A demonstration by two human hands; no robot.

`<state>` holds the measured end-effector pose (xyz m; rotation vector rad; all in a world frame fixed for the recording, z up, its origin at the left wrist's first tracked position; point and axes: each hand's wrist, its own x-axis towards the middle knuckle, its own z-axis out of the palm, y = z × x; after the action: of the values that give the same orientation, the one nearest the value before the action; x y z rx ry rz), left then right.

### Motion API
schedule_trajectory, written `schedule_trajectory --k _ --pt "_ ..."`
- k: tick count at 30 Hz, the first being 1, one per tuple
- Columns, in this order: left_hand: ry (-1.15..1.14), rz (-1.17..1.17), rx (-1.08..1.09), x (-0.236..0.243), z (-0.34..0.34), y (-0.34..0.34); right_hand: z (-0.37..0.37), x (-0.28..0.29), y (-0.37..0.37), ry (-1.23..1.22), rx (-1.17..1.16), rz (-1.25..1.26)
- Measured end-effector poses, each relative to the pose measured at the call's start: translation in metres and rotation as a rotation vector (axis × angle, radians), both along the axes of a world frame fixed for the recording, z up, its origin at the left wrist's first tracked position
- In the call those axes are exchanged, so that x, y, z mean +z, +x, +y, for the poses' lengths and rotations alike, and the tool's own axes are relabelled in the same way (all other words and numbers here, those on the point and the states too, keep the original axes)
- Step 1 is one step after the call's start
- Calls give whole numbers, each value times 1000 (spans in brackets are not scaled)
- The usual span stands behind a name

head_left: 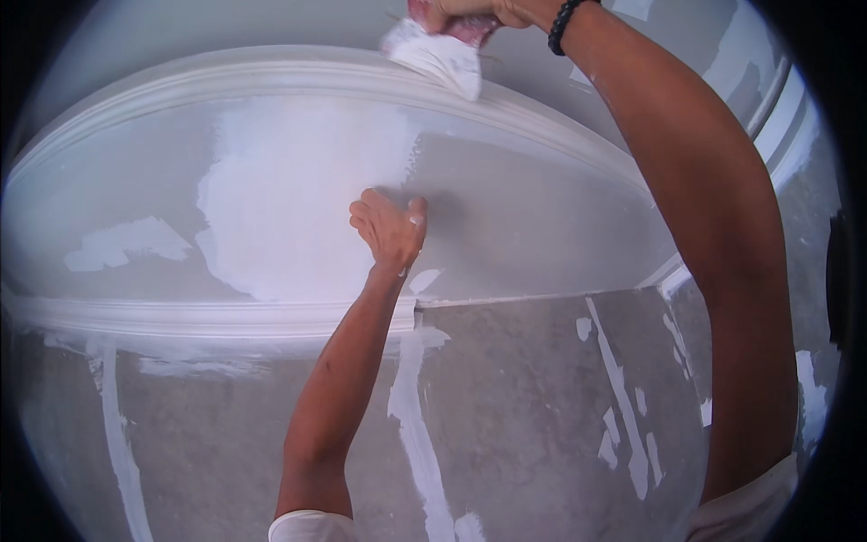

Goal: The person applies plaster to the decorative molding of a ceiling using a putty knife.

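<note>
My left hand (388,226), smudged with white, rests against the pale grey panel with its fingers apart and holds nothing, at the edge of a broad white coated patch (271,190). At the top, my right hand (461,14) grips a white-smeared item (433,63) with reddish parts at the upper edge of a long white moulding (244,81); I cannot make out exactly what the item is. A dark braided band circles my right wrist.
A lower white moulding (199,316) runs along the bottom of the panel. Below it is a mottled grey wall (253,443) with white vertical strips and smears. More grey surfaces with white patches and trim (786,117) curve away at the right.
</note>
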<state>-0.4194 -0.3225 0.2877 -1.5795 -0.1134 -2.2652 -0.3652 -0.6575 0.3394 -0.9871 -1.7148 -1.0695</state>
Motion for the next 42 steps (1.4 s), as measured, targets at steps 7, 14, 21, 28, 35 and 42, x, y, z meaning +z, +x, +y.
schedule_trajectory --k 7,14,21,28,35,42 --pt "-2 26 34 -2 2 0 17 -29 42 822 7 176" --pt "37 5 58 1 4 -1 150 -24 79 1267 -325 -172" --pt "-87 46 57 -2 -7 0 154 -59 86 1184 -336 -275" --pt "-81 16 71 1 2 -18 132 -93 106 1142 -372 -225" --pt "-100 40 23 0 -5 -3 48 -15 156 612 -340 389" --pt "-42 -7 5 -1 -2 -6 35 -23 64 303 -403 378"
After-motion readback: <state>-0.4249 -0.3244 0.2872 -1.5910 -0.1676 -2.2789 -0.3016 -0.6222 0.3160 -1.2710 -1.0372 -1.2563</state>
